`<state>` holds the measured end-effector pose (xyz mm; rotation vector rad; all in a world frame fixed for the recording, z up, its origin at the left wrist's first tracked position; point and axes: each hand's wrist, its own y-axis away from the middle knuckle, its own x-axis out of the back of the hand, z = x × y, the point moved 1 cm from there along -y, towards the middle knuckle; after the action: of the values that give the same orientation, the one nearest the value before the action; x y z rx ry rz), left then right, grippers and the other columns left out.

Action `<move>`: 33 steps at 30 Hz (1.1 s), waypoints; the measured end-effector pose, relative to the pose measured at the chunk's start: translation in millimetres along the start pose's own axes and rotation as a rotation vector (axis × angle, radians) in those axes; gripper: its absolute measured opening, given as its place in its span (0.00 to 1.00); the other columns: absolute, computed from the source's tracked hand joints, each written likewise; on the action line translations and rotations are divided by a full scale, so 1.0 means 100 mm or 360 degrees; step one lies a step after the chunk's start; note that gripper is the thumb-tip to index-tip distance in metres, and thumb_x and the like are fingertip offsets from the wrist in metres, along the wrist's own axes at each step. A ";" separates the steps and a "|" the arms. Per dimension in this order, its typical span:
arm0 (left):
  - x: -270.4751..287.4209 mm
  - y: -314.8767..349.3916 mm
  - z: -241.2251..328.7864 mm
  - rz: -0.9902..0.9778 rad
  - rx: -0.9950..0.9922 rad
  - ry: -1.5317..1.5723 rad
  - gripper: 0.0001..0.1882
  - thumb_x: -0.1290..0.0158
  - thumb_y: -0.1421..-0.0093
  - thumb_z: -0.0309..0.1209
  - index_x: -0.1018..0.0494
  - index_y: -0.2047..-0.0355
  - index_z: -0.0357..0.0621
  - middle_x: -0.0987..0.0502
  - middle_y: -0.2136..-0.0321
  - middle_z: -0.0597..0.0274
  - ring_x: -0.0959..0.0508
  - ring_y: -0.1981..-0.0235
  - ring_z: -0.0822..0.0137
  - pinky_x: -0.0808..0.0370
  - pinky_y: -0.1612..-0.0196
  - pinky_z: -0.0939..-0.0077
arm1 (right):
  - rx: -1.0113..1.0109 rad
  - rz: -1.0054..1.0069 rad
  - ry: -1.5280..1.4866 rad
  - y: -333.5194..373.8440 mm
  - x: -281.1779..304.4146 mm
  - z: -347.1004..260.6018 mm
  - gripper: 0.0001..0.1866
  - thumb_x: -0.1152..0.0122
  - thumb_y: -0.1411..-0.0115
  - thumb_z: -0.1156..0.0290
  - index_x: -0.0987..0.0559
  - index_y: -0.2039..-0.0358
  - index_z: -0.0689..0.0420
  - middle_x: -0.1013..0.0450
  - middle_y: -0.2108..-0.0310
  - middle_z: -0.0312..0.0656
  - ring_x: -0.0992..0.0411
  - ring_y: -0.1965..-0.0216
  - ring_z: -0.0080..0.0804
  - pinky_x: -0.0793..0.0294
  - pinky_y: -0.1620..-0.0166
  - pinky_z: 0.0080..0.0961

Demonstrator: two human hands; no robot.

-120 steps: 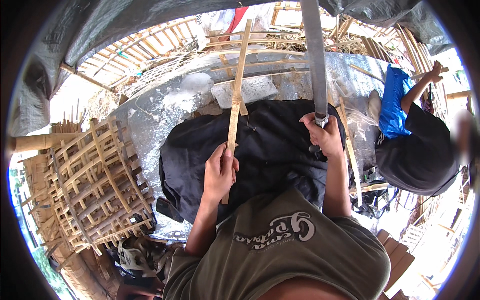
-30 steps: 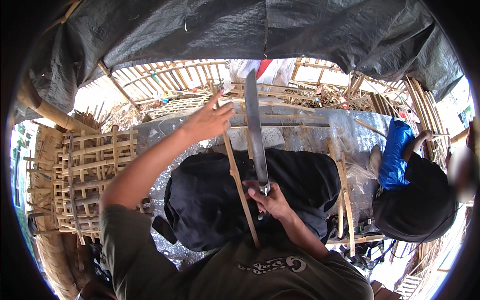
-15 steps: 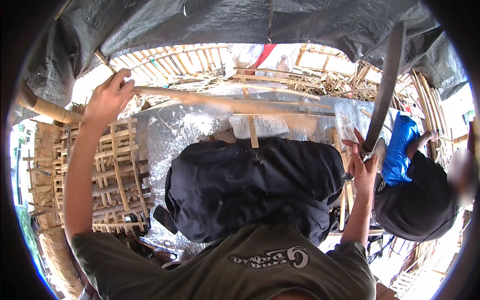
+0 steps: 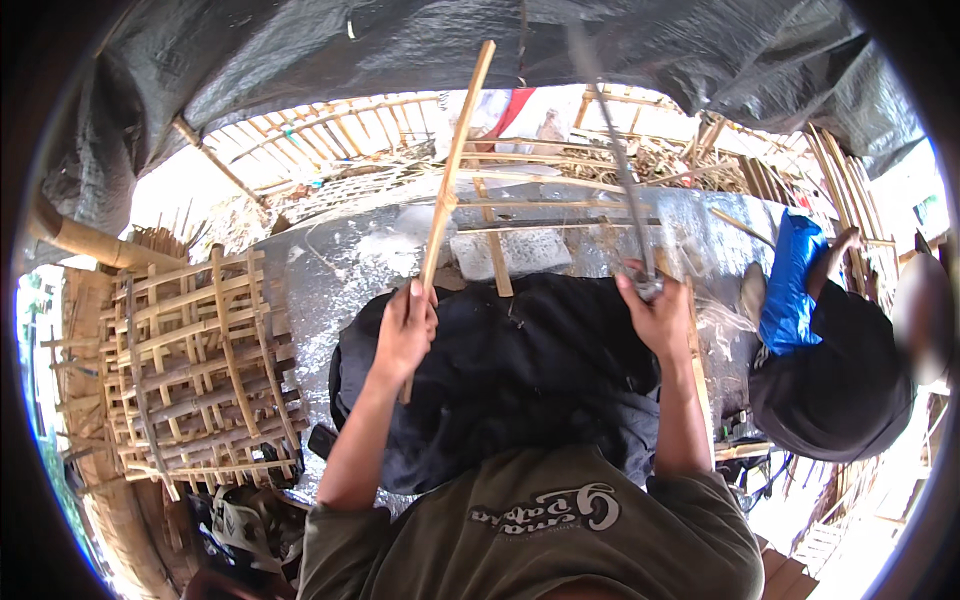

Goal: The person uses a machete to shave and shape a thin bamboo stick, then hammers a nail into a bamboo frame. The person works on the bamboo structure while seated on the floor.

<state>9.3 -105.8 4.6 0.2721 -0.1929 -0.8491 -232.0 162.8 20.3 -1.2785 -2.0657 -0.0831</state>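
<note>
My left hand [image 4: 404,340] is closed around a pale bamboo strip [image 4: 450,180] near its lower end. The strip stands lengthwise before me, its far end leaning a little right, up against the dark tarp. In my right hand [image 4: 660,315] is a machete [image 4: 628,185], gripped by the handle; motion smears its blade, which points away and slightly left. Strip and blade are apart. Below both hands, dark cloth [image 4: 500,370] covers my lap. A grey-white block [image 4: 515,252] lies just beyond it, with a flat bamboo piece [image 4: 496,250] across it.
Stacked bamboo lattice panels [image 4: 200,370] stand at my left. More bamboo strips [image 4: 570,204] lie across the floor ahead. To the right, a person in dark clothes [image 4: 835,375] sits beside a blue plastic bag [image 4: 790,285]. A black tarp [image 4: 420,50] hangs low overhead.
My left hand has come from the far left to the middle, and the strip has swung from crosswise to lengthwise. My right hand has moved left, turning the machete blade leftward.
</note>
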 end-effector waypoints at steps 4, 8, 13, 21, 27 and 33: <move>-0.33 0.31 -0.04 -0.0106 -0.0046 -0.0023 0.25 0.63 0.23 0.51 0.35 0.68 0.43 0.38 0.84 0.71 0.38 0.87 0.80 0.40 0.82 0.82 | 0.0235 -0.0216 0.0295 -0.13 -0.14 -0.39 0.15 0.28 0.41 0.60 0.16 0.62 0.59 0.23 0.79 0.49 0.21 0.77 0.47 0.23 0.70 0.37; -0.43 0.49 -0.14 -0.0143 -0.0207 -0.0163 0.21 0.61 0.23 0.41 0.33 0.70 0.39 0.34 0.86 0.68 0.33 0.84 0.78 0.36 0.80 0.78 | 0.0414 -0.0376 0.0366 -0.24 -0.24 -0.64 0.14 0.32 0.41 0.56 0.17 0.65 0.53 0.22 0.77 0.51 0.21 0.73 0.53 0.21 0.67 0.43; -0.47 0.68 -0.07 -0.0072 -0.0356 -0.0388 0.18 0.59 0.23 0.36 0.32 0.68 0.37 0.33 0.86 0.64 0.32 0.85 0.74 0.35 0.79 0.73 | 0.0522 -0.0493 0.0707 -0.30 -0.35 -0.68 0.14 0.31 0.48 0.60 0.17 0.65 0.53 0.22 0.76 0.52 0.21 0.72 0.54 0.19 0.66 0.46; -0.60 0.82 -0.02 0.0075 -0.0521 -0.0641 0.12 0.53 0.27 0.29 0.34 0.68 0.34 0.29 0.83 0.44 0.24 0.82 0.43 0.32 0.79 0.62 | 0.0508 -0.0632 0.0882 -0.29 -0.40 -0.89 0.12 0.33 0.49 0.60 0.19 0.69 0.55 0.21 0.75 0.53 0.20 0.70 0.55 0.18 0.64 0.46; -0.64 0.83 -0.16 -0.0019 -0.0495 -0.0588 0.13 0.52 0.28 0.29 0.36 0.70 0.35 0.30 0.83 0.47 0.27 0.85 0.49 0.34 0.80 0.63 | 0.0514 -0.0733 0.1027 -0.40 -0.47 -0.62 0.12 0.31 0.51 0.62 0.18 0.70 0.56 0.21 0.73 0.52 0.19 0.69 0.55 0.17 0.62 0.47; -0.68 0.88 -0.15 -0.0144 -0.0313 -0.0384 0.15 0.54 0.26 0.30 0.36 0.71 0.36 0.32 0.86 0.57 0.31 0.87 0.67 0.35 0.80 0.69 | 0.0550 -0.0766 0.1143 -0.45 -0.50 -0.51 0.13 0.32 0.53 0.63 0.16 0.69 0.55 0.20 0.70 0.52 0.18 0.66 0.54 0.17 0.62 0.45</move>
<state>32.4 3.5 13.3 -0.0068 -0.3214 -0.9833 -228.3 81.7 42.8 -0.4223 -1.6084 -0.3329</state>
